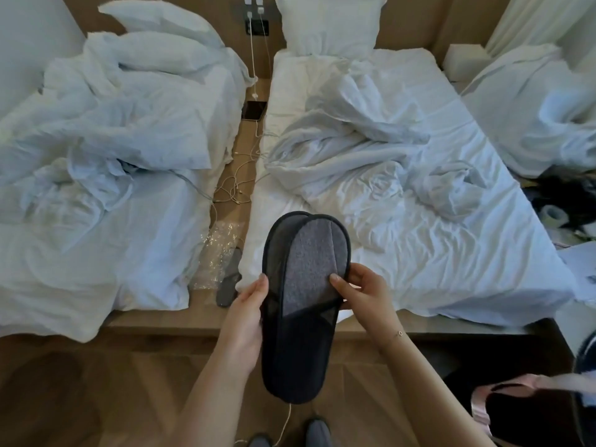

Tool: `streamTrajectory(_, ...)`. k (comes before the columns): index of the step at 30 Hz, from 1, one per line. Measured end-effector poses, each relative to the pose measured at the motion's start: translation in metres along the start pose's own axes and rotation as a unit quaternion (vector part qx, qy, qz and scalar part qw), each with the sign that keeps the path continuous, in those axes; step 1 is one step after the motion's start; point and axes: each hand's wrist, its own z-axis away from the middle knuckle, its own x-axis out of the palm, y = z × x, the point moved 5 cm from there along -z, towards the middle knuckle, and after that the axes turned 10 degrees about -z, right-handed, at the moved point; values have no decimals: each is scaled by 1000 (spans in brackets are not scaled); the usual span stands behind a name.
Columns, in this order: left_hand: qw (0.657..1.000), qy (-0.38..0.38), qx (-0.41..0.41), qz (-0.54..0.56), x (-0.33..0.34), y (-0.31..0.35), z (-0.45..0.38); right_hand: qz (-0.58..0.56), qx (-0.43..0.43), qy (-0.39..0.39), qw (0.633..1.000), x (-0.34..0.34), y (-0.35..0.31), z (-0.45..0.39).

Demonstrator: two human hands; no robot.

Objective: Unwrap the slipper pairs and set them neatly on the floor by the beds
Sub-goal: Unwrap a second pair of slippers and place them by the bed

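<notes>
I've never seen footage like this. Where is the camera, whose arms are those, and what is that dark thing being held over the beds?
No machine here: a person wears one camera on the head, looking forward and down, so the arms are their own. The left hand and right hand grip a pair of dark slippers stacked together, already out of any wrapper. Ahead stand two unmade beds, one left and one right. In the gap between them lie clear plastic wrapping, another grey slipper, tangled charging cables and a phone.
</notes>
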Motion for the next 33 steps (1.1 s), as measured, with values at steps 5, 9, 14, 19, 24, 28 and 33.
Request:
streamTrajectory(5, 995, 96, 24, 32, -27, -1, -1, -60, 12, 33, 998, -29, -7, 0)
streamTrajectory(9, 993, 106, 41, 36, -41, 4, 7, -128, 16, 60, 990, -45, -20, 6)
streamTrajectory(14, 995, 83, 47, 21, -51, 6, 11, -105, 34, 62, 992, -27, -21, 9)
streamTrajectory(19, 998, 50, 26, -2, -41, -2, 11, -40, 12, 24, 999, 12, -20, 14)
streamTrajectory(24, 999, 51, 3, -5, -33, -15, 13, -53, 38, -36, 997, 28, -20, 24)
streamTrajectory(28, 998, 58, 3, 1, -34, -19, 11, 2, 45, -71, 996, 31, -16, 25)
streamTrajectory(33, 990, 56, 13, -131, -62, -11, -1, 111, 19, -132, 985, 39, -15, 4)
